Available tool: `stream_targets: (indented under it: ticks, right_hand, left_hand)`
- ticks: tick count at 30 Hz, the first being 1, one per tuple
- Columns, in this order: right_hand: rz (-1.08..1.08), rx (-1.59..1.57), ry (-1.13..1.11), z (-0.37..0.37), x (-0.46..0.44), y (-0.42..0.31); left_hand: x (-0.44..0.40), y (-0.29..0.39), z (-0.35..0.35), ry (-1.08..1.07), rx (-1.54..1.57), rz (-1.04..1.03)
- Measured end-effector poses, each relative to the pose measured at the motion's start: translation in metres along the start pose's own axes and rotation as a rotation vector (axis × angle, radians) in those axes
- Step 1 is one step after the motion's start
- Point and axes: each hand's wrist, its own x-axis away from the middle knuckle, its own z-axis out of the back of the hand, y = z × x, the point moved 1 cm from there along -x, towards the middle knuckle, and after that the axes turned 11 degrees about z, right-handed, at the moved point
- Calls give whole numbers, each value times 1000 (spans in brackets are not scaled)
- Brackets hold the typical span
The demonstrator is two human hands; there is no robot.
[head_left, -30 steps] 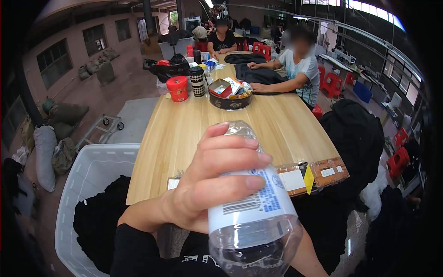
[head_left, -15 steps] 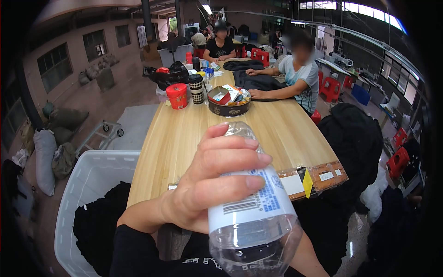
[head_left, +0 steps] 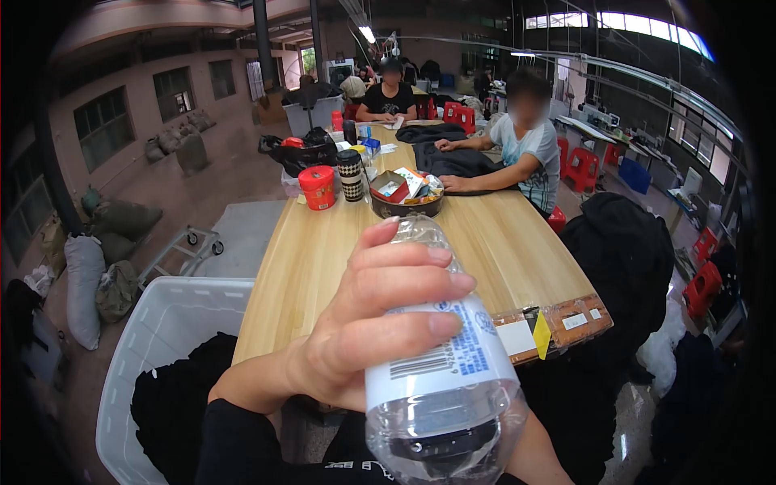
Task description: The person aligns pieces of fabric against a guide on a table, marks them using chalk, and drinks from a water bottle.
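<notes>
Close in front of me is a clear plastic bottle (head_left: 440, 404) with a white label that carries blue print and a barcode. It is tilted, and its wide end is nearest to me. My left hand (head_left: 380, 311) is closed around it, fingers curled over the label and upper part. From the lower right my right forearm (head_left: 537, 453) reaches in behind the bottle. The bottle hides my right hand, so its fingers do not show. Beyond the bottle lies the wooden table (head_left: 299, 250).
A red tub (head_left: 317, 187), a patterned flask (head_left: 350, 175) and a round tin (head_left: 408, 208) of small items stand on the table. A white bin (head_left: 133, 380) with black cloth is at my left. One person (head_left: 529, 153) sits right with dark fabric, another (head_left: 390, 99) at the far end.
The surroundings sit slightly lower and further right in view, as my head has moved a little. My left hand keeps its hold on the bottle. The far person now looks toward something pale.
</notes>
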Motion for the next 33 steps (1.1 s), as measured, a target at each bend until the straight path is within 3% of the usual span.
stream_targets:
  ticks: [33]
  right_hand:
    - [25,34,5,-2,1,3]
  left_hand:
    - [-11,-5,-3,126,-4,-60]
